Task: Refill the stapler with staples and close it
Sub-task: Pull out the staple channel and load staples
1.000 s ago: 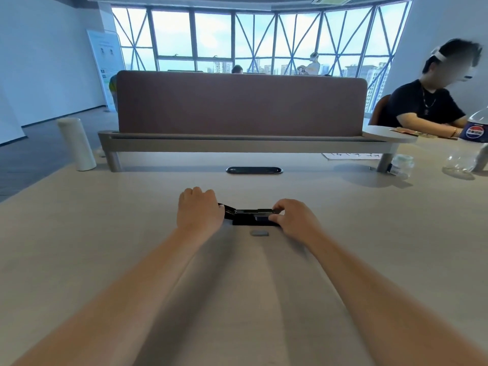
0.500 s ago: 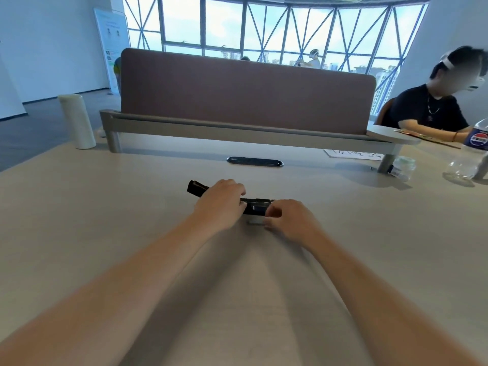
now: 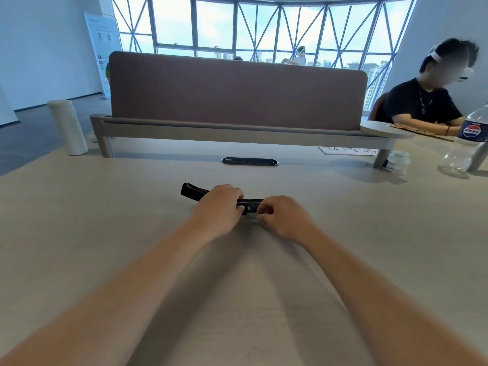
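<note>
Left hand clamps the black stapler, lid swung out toward ten o'clock; right hand curls, pinching at its three o'clock end. Loading looks underway, closing remains.

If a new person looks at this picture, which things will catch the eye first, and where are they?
First come the left hand and right hand, meeting over a black stapler in the middle of the pale table. Behind them a brown divider panel crosses the table, with tall latticed windows above. At the far right stands a clear bottle.
</note>
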The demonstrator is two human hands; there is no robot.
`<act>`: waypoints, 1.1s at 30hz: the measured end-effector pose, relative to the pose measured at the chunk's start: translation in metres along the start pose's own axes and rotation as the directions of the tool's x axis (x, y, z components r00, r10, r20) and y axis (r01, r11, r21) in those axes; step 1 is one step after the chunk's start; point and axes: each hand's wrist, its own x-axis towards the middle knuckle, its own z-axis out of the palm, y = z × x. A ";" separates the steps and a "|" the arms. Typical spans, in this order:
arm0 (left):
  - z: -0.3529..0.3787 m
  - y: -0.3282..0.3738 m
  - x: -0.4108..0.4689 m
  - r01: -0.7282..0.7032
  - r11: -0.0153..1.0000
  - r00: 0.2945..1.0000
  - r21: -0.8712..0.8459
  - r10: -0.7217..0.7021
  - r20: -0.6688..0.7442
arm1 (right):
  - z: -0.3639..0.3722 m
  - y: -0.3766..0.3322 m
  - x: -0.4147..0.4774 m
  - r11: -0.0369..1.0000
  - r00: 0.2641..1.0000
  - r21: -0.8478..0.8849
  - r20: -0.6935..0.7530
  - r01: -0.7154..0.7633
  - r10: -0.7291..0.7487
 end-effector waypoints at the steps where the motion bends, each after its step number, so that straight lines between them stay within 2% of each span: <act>1: -0.001 -0.001 0.002 -0.001 1.000 1.000 -0.008 0.001 -0.005 | -0.006 0.002 0.003 1.000 1.000 0.006 -0.031 0.000 0.000; 6: -0.002 0.001 0.021 0.014 0.999 1.000 -0.048 -0.015 -0.017 | -0.025 0.010 0.025 1.000 0.993 -0.025 -0.112 0.018 -0.020; 13: 0.014 0.001 0.037 0.039 0.997 0.999 -0.061 -0.037 0.034 | -0.013 0.013 0.041 1.000 0.999 -0.013 -0.045 -0.022 0.022; 33: 0.020 0.004 0.038 0.031 0.998 0.996 -0.046 -0.026 0.089 | -0.016 0.014 0.041 0.999 1.000 -0.041 -0.008 0.011 -0.011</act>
